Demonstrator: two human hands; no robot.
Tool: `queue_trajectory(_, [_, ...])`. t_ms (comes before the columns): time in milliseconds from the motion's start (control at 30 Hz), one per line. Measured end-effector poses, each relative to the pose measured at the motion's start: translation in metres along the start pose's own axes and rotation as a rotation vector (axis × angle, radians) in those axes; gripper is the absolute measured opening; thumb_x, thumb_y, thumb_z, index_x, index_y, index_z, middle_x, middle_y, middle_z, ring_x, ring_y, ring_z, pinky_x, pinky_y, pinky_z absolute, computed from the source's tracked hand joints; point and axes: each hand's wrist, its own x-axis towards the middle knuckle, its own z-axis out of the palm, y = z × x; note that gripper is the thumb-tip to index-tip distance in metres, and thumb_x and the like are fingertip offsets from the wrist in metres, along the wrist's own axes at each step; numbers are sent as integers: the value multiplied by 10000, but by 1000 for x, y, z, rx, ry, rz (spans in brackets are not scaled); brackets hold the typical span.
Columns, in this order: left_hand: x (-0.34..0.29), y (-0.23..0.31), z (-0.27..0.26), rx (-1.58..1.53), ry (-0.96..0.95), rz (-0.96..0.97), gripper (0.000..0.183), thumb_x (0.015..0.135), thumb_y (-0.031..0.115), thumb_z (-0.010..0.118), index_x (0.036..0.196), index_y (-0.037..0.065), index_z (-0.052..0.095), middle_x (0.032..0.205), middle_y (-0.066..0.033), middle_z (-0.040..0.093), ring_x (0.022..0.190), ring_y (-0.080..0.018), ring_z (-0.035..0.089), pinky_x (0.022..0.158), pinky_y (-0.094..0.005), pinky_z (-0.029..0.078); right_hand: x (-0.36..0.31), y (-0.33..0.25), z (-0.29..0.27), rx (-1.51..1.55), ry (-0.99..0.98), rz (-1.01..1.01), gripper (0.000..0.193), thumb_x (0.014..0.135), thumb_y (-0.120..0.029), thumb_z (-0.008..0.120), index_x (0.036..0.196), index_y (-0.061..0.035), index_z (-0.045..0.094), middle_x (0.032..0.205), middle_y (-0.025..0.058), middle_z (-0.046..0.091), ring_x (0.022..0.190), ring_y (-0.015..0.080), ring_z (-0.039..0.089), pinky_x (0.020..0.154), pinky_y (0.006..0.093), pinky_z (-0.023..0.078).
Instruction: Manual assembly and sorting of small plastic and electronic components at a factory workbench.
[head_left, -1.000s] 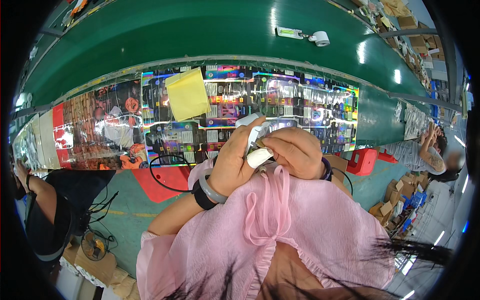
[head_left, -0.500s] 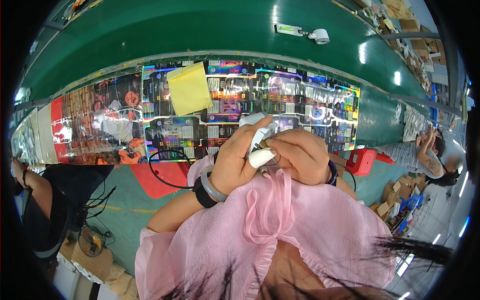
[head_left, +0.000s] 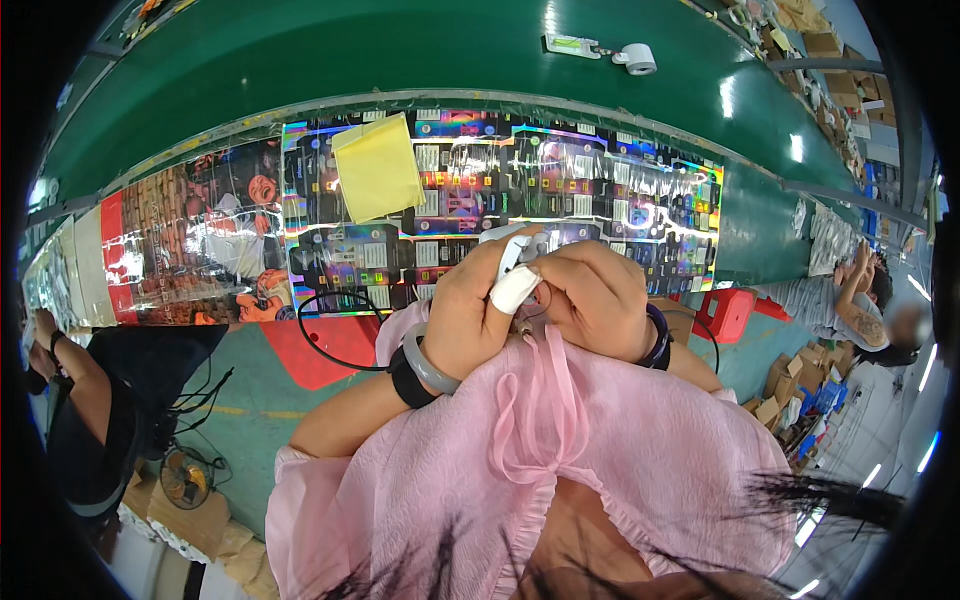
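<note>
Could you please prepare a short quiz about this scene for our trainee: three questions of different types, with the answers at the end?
1. True or false: the yellow sheet lies further left than the white piece in the left hand.

2. What colour is the long surface on which the white roll lies?
A) Red
B) Green
C) Yellow

3. Which hand has a white thumb covering: the left hand or the right hand?

Key:
1. True.
2. B, green.
3. The left hand.
</note>
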Motion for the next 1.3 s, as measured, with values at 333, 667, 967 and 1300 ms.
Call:
queue_trajectory(333, [10, -15, -7, -193, -70, -212, 478, 862, 186, 644, 1296, 37, 512, 1110, -114, 623, 981, -205, 609, 875, -308, 460, 7, 26, 0, 75, -133, 200, 436, 680, -33, 753, 1075, -69, 570, 902, 98, 637, 852, 297, 620, 770, 383, 503])
queue_trajectory(667, [18, -10, -6, -306, -149, -243, 297, 926, 130, 568, 1199, 27, 518, 1025, -74, 599, 924, -130, 591, 809, -269, 473, 3, 55, -1, 586, -385, 392, 530, 815, -141, 699, 1303, -45, 518, 1336, 132, 523, 1221, 278, 503, 1023, 386, 378])
queue_trajectory(967, [14, -16, -2, -342, -89, -267, 251, 925, 118, 579, 1154, 28, 535, 850, -38, 612, 731, -86, 599, 665, -235, 493, -3, 51, 7, 527, -246, 325, 414, 802, -145, 699, 1193, -57, 595, 1161, 137, 627, 1092, 304, 592, 926, 384, 458])
queue_trajectory(1300, [13, -24, -5, -548, -85, -497, 213, 947, 139, 555, 1130, 29, 551, 834, -23, 611, 699, -84, 589, 628, -230, 495, -12, 54, 16, 598, -385, 441, 422, 815, -159, 687, 1208, -45, 583, 1061, 137, 633, 957, 275, 620, 849, 361, 476])
